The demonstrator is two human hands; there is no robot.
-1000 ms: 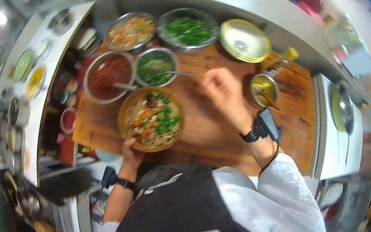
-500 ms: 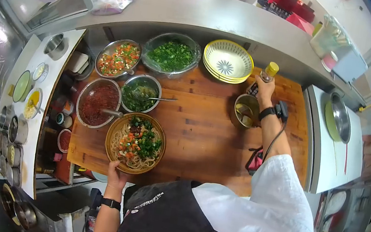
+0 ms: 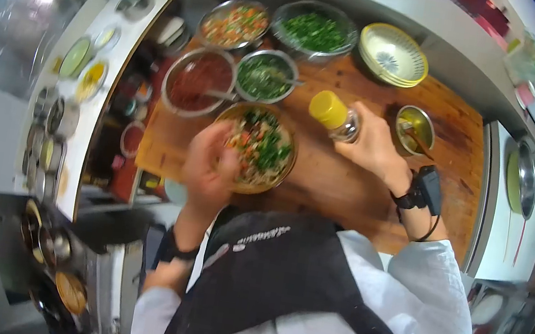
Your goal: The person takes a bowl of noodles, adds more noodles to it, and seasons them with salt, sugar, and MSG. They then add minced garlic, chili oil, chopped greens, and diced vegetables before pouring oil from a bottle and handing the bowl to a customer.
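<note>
My right hand (image 3: 376, 142) grips a small clear bottle (image 3: 351, 127) by its body, tilted with its yellow cap (image 3: 329, 109) toward the left. The bottle is raised above the board, to the right of the noodle bowl (image 3: 288, 167). In that brown bowl lie noodles topped with chopped greens (image 3: 275, 146) and diced red and orange bits. At the bowl's left edge is my left hand (image 3: 211, 162), raised in front of the rim. Motion smears its fingers, so their grip does not show.
Behind the noodles stand bowls of red chili paste (image 3: 198, 82), wet greens (image 3: 266, 75), diced vegetables (image 3: 235, 24) and chopped herbs (image 3: 315, 32). Stacked patterned bowls (image 3: 395, 56) sit at the back right. A metal pot (image 3: 430, 130) holding a utensil stands on the wooden table (image 3: 448, 187).
My right hand has lifted the bottle from beside the pot and carried it left toward the noodle bowl. My left hand has come up from the bowl's near rim. The view has shifted.
</note>
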